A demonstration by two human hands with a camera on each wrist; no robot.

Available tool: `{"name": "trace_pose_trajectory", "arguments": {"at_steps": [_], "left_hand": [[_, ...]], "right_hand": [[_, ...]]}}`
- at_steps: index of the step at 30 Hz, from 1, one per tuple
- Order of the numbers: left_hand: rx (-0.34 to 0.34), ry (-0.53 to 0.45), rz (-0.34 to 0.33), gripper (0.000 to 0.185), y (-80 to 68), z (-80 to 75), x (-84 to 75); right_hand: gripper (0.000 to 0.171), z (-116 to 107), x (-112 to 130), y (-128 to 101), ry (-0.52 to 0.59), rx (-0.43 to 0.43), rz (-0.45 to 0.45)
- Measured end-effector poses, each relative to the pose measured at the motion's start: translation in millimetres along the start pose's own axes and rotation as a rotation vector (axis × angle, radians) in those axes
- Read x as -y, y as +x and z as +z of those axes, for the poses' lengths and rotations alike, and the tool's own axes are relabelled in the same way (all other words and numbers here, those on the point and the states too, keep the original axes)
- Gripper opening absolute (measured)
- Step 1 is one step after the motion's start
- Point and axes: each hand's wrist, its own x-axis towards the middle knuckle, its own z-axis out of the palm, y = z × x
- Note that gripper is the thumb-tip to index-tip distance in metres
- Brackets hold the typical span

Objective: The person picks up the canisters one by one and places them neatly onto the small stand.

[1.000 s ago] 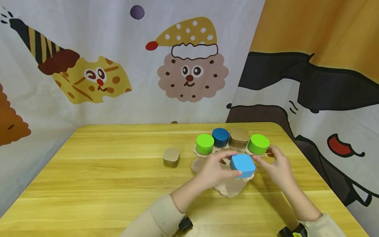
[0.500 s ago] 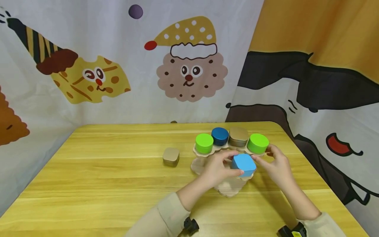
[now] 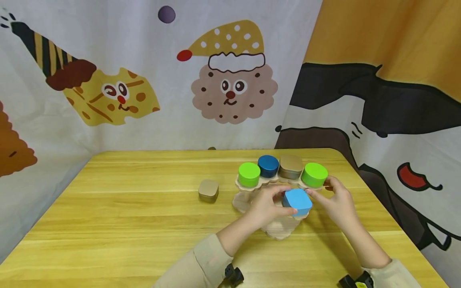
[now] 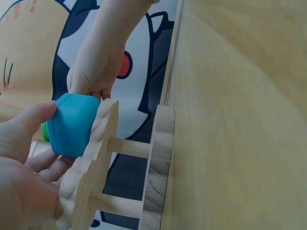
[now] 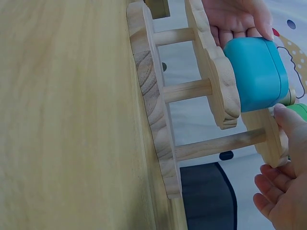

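A light blue square tin point(image 3: 297, 201) sits on the middle tier of a wooden stepped stand point(image 3: 281, 230). My left hand point(image 3: 275, 200) pinches the tin's left side between thumb and fingers. My right hand point(image 3: 322, 193) is at its right side, thumb touching the tin, fingers loosely curled by the upper tier. In the left wrist view the tin point(image 4: 72, 124) lies against the scalloped tier point(image 4: 98, 158), my right hand point(image 4: 98, 67) at its far edge. The right wrist view shows the tin point(image 5: 256, 72), the stand point(image 5: 148, 86) and my left hand point(image 5: 235, 17).
The stand's top tier carries a green tin point(image 3: 249, 175), a dark blue tin point(image 3: 268, 166), a gold square tin point(image 3: 291, 167) and another green tin point(image 3: 314, 175). A loose gold tin point(image 3: 208, 190) lies on the yellow wooden table point(image 3: 126, 224). Printed curtains surround the table.
The light blue tin has sunk slightly onto the tier and shifted a touch to the right. Both hands stay at its sides.
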Motion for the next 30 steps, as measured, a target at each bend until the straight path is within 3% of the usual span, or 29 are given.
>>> {"name": "trace_pose_trajectory", "arguments": {"at_steps": [16,25,30], "left_hand": [[0.018,0.026,0.005,0.059,-0.8,-4.2,-3.6],[0.01,0.179,0.106,0.064,-8.6,-10.0,-17.9],[0.017,0.177,0.147,0.063,-13.3,-13.5,-26.5]], "right_hand": [[0.056,0,0,0,0.006,0.001,0.018],[0.055,1,-1,0,-0.011,-0.015,0.015],[0.056,0,-1,-1,-0.009,-0.006,0.03]]}}
